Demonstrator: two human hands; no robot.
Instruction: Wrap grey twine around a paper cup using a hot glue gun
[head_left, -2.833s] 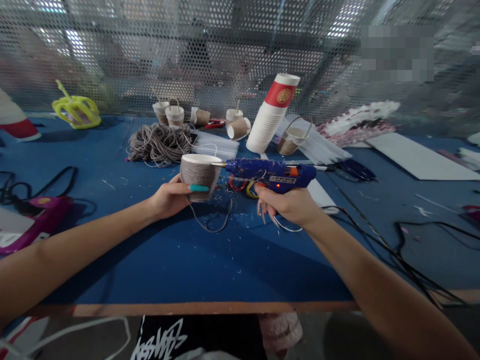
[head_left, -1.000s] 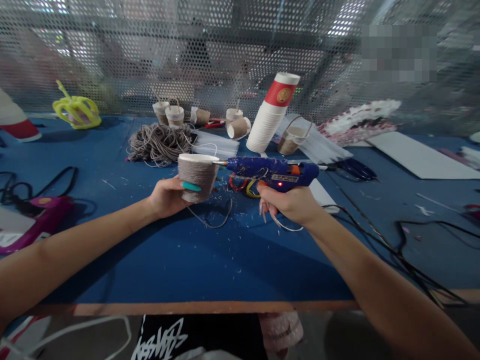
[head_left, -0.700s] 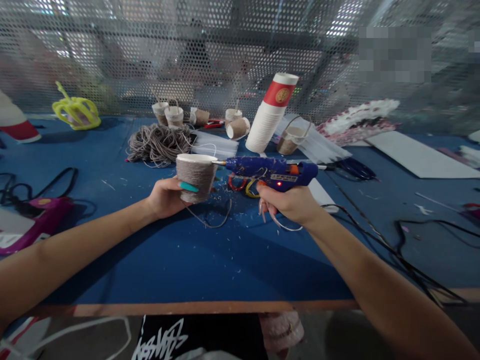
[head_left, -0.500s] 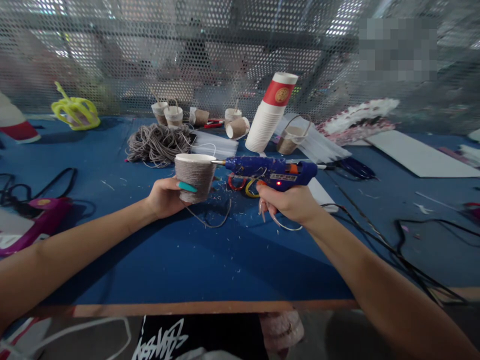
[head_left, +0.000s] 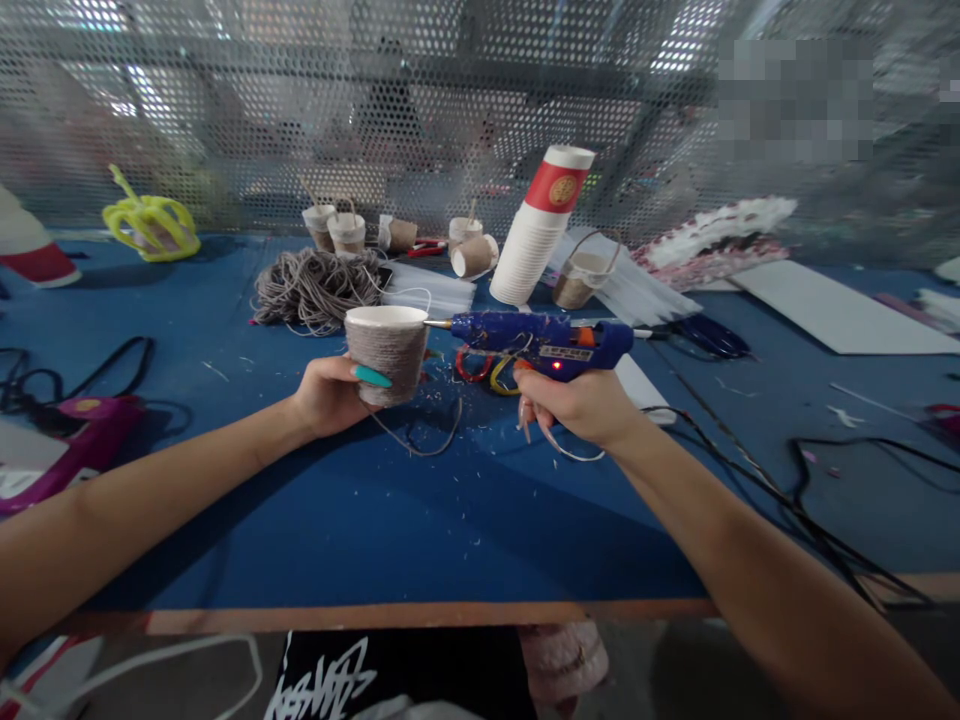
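— Where do we stand with the twine-wrapped cup [head_left: 385, 352]?

— We hold it upright above the tabletop [head_left: 420, 520], our left hand [head_left: 327, 396] wrapped around its lower side, grip closed on it. The twine covers nearly the whole wall; only the white rim shows bare.

— And the glue gun [head_left: 541, 340]?

— Our right hand [head_left: 582, 406] has its grip clamped on the handle, a finger at the trigger. The nozzle tip touches the cup's right side just below the rim, and the red lamp is lit.

— So which step do we judge this to be?

— Gluing near the top edge, we think, where the loose twine end [head_left: 420, 440] hanging under the cup could be fixed, or a handle like the one on the small basket [head_left: 582, 280] by the stack of paper cups [head_left: 538, 232].

— What does the next move call for?

— A steady cup, a small squeeze, and fingers kept clear of the hot bead. The twine bundle [head_left: 315, 288] lies well apart, behind.
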